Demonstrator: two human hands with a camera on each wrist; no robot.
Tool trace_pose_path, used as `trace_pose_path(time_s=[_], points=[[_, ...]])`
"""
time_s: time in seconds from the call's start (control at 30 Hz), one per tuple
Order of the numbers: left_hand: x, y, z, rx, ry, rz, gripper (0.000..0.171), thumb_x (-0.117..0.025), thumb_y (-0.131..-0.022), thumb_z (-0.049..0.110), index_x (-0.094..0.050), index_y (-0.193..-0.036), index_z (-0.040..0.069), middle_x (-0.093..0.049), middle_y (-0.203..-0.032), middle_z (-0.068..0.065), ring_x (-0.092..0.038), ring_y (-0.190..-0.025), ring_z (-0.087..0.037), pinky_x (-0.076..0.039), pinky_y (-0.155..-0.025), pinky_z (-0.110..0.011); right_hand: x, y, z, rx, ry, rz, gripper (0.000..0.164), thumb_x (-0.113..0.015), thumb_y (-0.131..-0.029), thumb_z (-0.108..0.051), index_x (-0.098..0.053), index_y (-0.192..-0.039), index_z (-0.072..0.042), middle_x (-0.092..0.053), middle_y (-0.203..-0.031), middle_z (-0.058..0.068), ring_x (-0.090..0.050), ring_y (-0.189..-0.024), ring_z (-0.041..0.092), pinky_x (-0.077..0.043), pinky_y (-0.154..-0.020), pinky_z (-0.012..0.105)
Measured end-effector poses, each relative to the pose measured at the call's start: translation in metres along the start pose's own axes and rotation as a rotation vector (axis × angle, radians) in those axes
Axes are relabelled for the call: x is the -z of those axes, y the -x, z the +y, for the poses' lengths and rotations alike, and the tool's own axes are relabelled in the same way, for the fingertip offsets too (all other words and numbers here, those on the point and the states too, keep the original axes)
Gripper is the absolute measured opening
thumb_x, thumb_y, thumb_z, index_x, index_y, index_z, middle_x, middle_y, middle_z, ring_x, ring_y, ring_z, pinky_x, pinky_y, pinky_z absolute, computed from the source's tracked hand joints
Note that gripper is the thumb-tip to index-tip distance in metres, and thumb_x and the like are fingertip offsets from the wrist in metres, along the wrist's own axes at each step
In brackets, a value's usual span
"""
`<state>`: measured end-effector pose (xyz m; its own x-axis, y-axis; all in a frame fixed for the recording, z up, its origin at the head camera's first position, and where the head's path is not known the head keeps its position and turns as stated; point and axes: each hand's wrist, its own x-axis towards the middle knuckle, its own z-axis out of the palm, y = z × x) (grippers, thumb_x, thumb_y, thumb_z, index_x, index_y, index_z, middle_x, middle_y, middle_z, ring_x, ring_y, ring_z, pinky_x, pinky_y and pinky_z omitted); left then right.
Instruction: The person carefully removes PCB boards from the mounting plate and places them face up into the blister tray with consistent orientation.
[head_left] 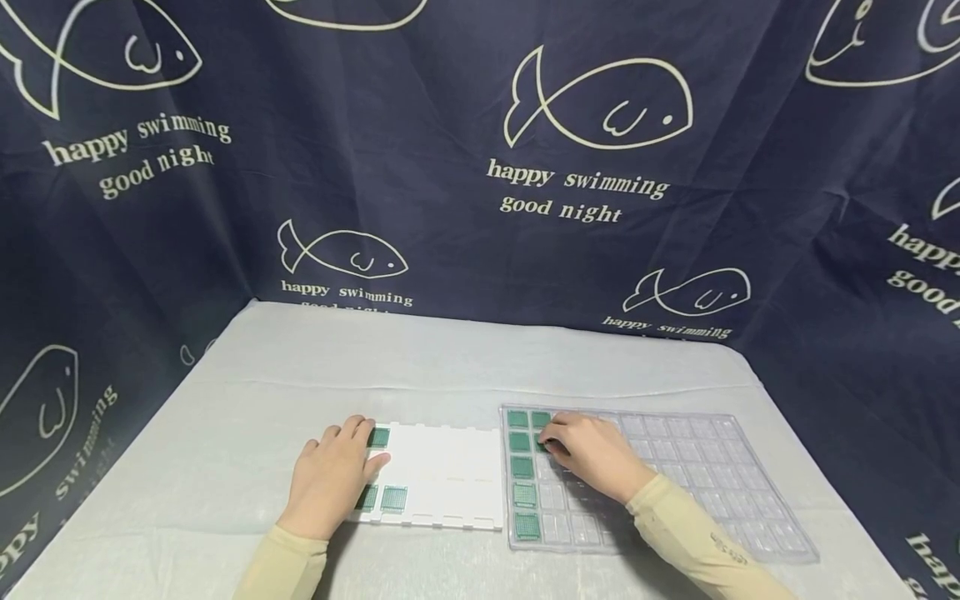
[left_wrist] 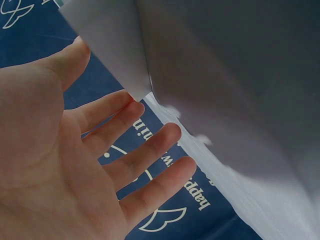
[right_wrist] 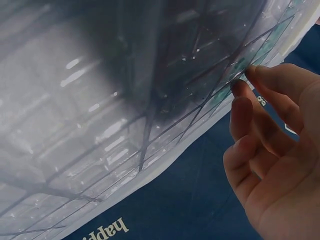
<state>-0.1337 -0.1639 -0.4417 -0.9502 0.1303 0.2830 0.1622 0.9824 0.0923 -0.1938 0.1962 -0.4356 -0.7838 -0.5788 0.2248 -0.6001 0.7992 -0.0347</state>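
Observation:
My left hand (head_left: 330, 475) rests over the left end of a white notched panel (head_left: 442, 467), its fingers extended and spread in the left wrist view. Small green circuit boards lie on that panel: one (head_left: 380, 437) by the fingertips, another (head_left: 394, 499) near the front edge, and a third (head_left: 367, 498) partly covered by the hand. Over a clear compartment tray (head_left: 720, 479), my right hand (head_left: 596, 454) pinches a green circuit board (head_left: 541, 442) with thumb and forefinger, in the second column from the left. That board is mostly hidden by the fingers.
Several green circuit boards (head_left: 523, 467) fill the tray's left column, and one more (head_left: 540, 419) sits at the back of the second column. A white cloth (head_left: 420, 350) covers the table. Dark blue fish-print curtains (head_left: 450, 167) hang behind and at both sides.

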Motion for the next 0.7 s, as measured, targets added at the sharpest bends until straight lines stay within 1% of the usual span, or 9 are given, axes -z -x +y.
trace_pose_path(time_s=[0.1, 0.3, 0.4, 0.53, 0.7], points=[[0.0, 0.0, 0.0, 0.002, 0.0, -0.006, 0.056, -0.073, -0.09, 0.044, -0.064, -0.13, 0.006, -0.066, -0.13, -0.01, -0.066, -0.108, -0.032, -0.055, -0.078, -0.049, 0.0, -0.001, 0.0, -0.005, -0.001, 0.004, 0.016, -0.082, -0.084, -0.013, -0.077, -0.098, -0.02, -0.074, -0.095, -0.006, -0.072, -0.082, 0.013, -0.059, -0.068, 0.029], [0.0, 0.0, 0.001, 0.002, -0.004, 0.001, 0.056, -0.074, -0.09, 0.044, -0.064, -0.129, 0.006, -0.066, -0.129, -0.01, -0.066, -0.108, -0.032, -0.055, -0.078, -0.049, 0.002, -0.004, -0.003, 0.017, 0.003, 0.04, 0.016, -0.082, -0.084, -0.013, -0.076, -0.097, -0.021, -0.073, -0.093, -0.008, -0.073, -0.08, 0.012, -0.059, -0.068, 0.029], [0.0, 0.0, 0.001, 0.001, -0.008, 0.001, 0.056, -0.074, -0.09, 0.044, -0.064, -0.13, 0.006, -0.066, -0.129, -0.01, -0.066, -0.107, -0.032, -0.055, -0.078, -0.049, 0.005, -0.006, -0.007, 0.024, 0.021, 0.056, 0.016, -0.083, -0.084, -0.016, -0.075, -0.097, -0.022, -0.074, -0.094, -0.009, -0.073, -0.082, 0.012, -0.06, -0.07, 0.03], [-0.001, 0.0, 0.001, 0.0, -0.01, -0.001, 0.056, -0.073, -0.09, 0.044, -0.064, -0.13, 0.006, -0.066, -0.129, -0.009, -0.066, -0.107, -0.032, -0.055, -0.077, -0.048, 0.009, -0.011, -0.019, 0.046, 0.052, 0.084, 0.015, -0.082, -0.085, -0.02, -0.076, -0.099, -0.021, -0.074, -0.094, -0.008, -0.073, -0.083, 0.013, -0.061, -0.074, 0.032], [0.0, 0.0, 0.001, 0.001, -0.009, -0.004, 0.056, -0.074, -0.09, 0.044, -0.064, -0.13, 0.006, -0.066, -0.13, -0.01, -0.066, -0.108, -0.032, -0.055, -0.078, -0.049, 0.012, -0.02, -0.038, 0.103, 0.084, 0.127, 0.017, -0.082, -0.085, -0.022, -0.075, -0.1, -0.019, -0.071, -0.088, -0.008, -0.069, -0.077, 0.009, -0.058, -0.07, 0.028]])
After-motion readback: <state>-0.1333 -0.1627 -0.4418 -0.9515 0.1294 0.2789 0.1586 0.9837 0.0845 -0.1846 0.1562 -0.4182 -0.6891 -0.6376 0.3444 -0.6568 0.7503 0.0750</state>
